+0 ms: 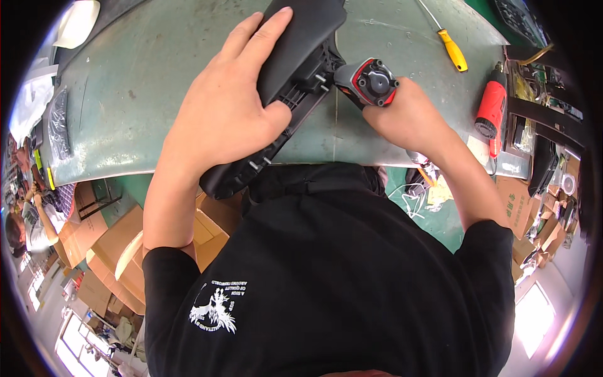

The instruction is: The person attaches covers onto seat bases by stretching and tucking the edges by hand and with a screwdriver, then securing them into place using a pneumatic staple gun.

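Observation:
A long black moulded plastic part (308,34) lies tilted across the near edge of the table, its lower end hanging over toward my body. My left hand (226,107) is spread over it, fingers on the smooth top and thumb hooked on the ribbed side, pressing it in place. Several metal studs or screws stick out along that ribbed side. My right hand (408,119) is closed around the handle of a red, grey and black power screwdriver (375,81). Its back end faces up, and its front is close to the part's ribbed edge; the tip is hidden.
On the green table (151,81) lie a yellow-handled screwdriver (453,51) at the far right and a red heat gun (492,103). A bagged black item (59,122) rests at the left edge. Cardboard boxes (116,257) stand below left. Another person (39,220) is at far left.

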A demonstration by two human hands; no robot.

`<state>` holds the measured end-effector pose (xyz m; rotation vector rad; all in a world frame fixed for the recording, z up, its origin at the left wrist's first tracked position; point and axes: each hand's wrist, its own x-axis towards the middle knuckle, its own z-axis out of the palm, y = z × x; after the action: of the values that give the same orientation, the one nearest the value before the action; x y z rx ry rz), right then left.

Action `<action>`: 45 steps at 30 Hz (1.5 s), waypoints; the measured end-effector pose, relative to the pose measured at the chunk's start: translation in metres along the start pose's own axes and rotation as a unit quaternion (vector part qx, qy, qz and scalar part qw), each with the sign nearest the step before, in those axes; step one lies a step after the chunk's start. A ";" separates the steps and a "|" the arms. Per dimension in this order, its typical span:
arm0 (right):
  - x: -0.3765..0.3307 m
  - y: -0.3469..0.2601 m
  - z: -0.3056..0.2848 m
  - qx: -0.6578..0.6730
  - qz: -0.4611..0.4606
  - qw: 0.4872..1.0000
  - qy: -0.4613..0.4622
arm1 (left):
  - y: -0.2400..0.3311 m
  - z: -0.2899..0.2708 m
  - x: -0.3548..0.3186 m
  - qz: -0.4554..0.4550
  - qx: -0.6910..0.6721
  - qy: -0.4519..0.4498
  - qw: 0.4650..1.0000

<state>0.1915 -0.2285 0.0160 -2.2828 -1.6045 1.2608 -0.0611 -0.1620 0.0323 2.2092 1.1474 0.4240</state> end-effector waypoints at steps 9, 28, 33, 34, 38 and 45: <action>0.007 -0.009 -0.003 -0.067 -0.031 0.997 -0.011 | 0.017 -0.025 0.015 -0.077 -0.021 -0.097 0.992; -0.013 -0.003 0.029 0.039 0.011 0.999 -0.004 | 0.000 -0.031 0.010 -0.072 -0.062 -0.070 0.993; -0.035 -0.014 0.041 0.044 -0.054 0.998 -0.005 | -0.003 -0.031 0.008 -0.046 -0.076 -0.074 0.993; -0.034 -0.013 0.046 0.050 -0.088 0.995 0.004 | -0.003 -0.031 0.008 -0.036 -0.087 -0.083 0.992; -0.023 -0.026 0.048 0.022 -0.030 0.999 -0.018 | -0.003 -0.026 0.005 -0.018 -0.056 -0.073 0.996; -0.050 -0.031 0.048 0.059 -0.003 0.998 -0.022 | -0.009 -0.028 0.009 -0.042 -0.066 -0.072 0.994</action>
<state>0.1312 -0.2735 0.0281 -2.1917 -1.5058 1.3757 -0.0764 -0.1408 0.0479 2.0355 1.0990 0.2922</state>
